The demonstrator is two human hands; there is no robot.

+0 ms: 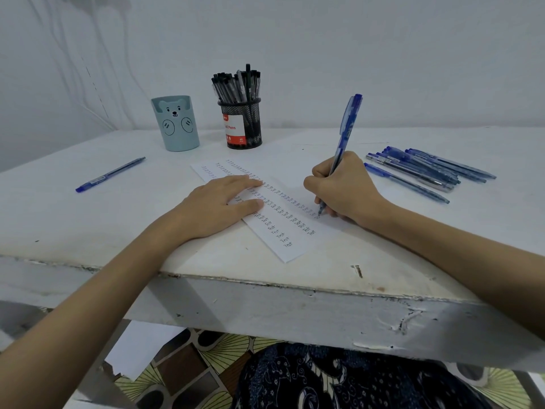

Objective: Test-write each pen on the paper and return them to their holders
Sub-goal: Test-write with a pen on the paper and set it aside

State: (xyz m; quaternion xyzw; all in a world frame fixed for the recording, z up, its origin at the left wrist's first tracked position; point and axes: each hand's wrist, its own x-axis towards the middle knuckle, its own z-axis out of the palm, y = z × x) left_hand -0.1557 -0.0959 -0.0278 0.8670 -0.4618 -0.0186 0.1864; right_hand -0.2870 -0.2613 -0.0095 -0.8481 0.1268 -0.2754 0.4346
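The right hand (342, 187) has its grip clamped on a blue pen (345, 134), fingers curled round the lower barrel, the upper end with its clip leaning up and away from the knuckles. Below the grip, the tip meets the paper (292, 249) at the near end of a long row of small test marks. The left hand (218, 205) lies flat with fingers straight, pressing the sheet to the desk (88, 225) on the far side of the rows from the grip.

Outward of the grip, just beyond the wrist, a bundle of blue pens (427, 169) lies side by side on the desk. Well across from the grip, past the left hand, a single blue pen (110, 174) lies alone. Ahead of the grip stand a teal bear holder (176, 125), which looks empty from here, and a black mesh holder (243, 125) packed with black pens (236, 84).

The pen is probably light, stiff and smooth plastic, so it could roll on the desk if laid down carelessly. Holding low on the barrel, close to the tip, suits writing; for dropping it into a holder, a hold nearer mid-barrel would likely steer it better. The thin paper will slide easily, so the flat hand matters.
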